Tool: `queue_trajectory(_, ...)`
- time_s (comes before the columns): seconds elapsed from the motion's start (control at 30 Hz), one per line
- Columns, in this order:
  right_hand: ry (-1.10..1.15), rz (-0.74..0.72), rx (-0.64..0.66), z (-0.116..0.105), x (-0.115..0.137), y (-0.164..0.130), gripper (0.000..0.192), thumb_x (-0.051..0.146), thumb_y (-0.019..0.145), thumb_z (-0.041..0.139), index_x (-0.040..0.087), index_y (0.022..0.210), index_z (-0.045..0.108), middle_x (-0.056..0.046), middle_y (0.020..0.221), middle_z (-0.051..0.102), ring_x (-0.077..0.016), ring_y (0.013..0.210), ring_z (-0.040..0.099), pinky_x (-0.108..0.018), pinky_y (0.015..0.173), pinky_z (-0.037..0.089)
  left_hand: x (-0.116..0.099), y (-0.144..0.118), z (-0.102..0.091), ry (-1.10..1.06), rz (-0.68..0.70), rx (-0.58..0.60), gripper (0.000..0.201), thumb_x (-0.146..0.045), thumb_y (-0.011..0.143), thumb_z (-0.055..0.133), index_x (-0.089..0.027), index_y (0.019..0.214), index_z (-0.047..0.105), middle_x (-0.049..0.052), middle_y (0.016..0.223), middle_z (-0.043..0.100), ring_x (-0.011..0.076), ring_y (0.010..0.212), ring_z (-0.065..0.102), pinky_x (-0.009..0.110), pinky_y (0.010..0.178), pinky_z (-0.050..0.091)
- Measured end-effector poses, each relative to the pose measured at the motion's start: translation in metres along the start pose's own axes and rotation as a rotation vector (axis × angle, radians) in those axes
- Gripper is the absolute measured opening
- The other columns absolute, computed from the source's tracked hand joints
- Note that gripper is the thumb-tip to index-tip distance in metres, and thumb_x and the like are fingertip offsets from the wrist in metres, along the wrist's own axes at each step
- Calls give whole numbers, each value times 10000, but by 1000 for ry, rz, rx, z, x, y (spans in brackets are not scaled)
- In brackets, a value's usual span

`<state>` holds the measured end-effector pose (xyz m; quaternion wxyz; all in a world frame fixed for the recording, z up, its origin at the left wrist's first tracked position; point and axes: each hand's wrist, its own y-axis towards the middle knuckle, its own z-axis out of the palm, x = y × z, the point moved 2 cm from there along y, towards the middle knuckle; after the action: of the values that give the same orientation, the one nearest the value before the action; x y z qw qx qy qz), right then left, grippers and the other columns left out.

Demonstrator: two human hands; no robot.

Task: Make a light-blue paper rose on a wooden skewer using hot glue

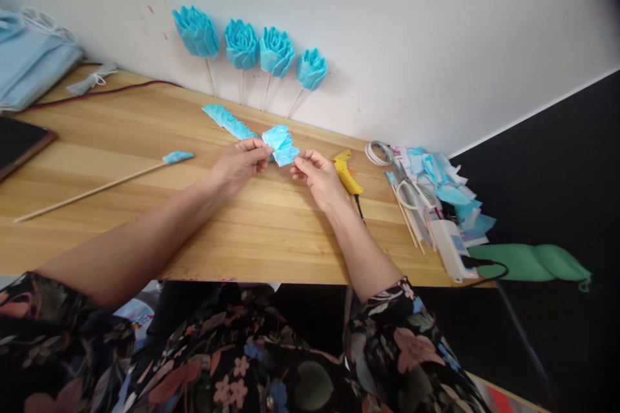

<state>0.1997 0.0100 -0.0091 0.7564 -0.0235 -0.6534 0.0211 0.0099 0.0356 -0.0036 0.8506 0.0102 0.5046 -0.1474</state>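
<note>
Between my two hands is a small stack of blue fabric petals (279, 143), held above the wooden table. My left hand (245, 158) pinches its left edge, and my right hand (314, 170) pinches its lower right corner. Behind my left hand lies a row of overlapping blue petals (227, 121), partly hidden by the fingers. To the left rests a thin wooden stick (97, 190) with a blue petal piece (178, 157) at its tip. Several finished blue fabric roses (241, 45) on sticks lean against the wall.
Right of my hands sits a yellow glue gun (347, 174). Farther right are a tape roll (379, 153), scissors (414, 193), fabric scraps (450, 174) and a white power strip (450, 248). Blue face masks (31, 61) are stacked at far left, above a dark tablet-like object (22, 142).
</note>
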Motion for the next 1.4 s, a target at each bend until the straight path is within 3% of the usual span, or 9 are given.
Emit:
queue_trajectory(0.53,36,28,3,3,-3,2,426,468,657,960,237,914,710,38,786,734,-113,710,680,-261,670,583,1,1,-2,10,9,17,241,-62,827,831,-160,675,672,-24,589,624,87,528,537,221,564,433)
queue_trajectory(0.77,63,58,51,9,0,-2,512,639,667,922,219,852,696,12,791,720,-111,711,658,-258,677,589,3,2,-3,17,-8,22,220,-82,827,833,-155,689,678,-16,629,636,87,545,540,229,585,438)
queue_trajectory(0.93,10,41,97,13,1,-4,540,679,664,915,245,919,719,9,878,728,-125,771,644,-267,696,591,3,1,-2,49,1,33,214,-84,819,825,-153,675,681,-13,620,627,87,545,532,229,583,424)
queue_trajectory(1.1,-37,-11,72,13,0,-2,496,627,643,934,266,920,733,10,923,728,-155,867,635,-281,716,572,4,0,-2,129,4,52,224,-136,804,861,-164,679,677,-14,608,619,96,556,536,230,573,407)
queue_trajectory(1.4,-145,-42,12,13,1,-4,425,606,697,866,247,836,687,12,854,687,-162,840,589,-280,697,501,2,-3,0,183,5,93,269,-279,786,882,-162,676,666,1,650,641,99,576,548,236,596,443)
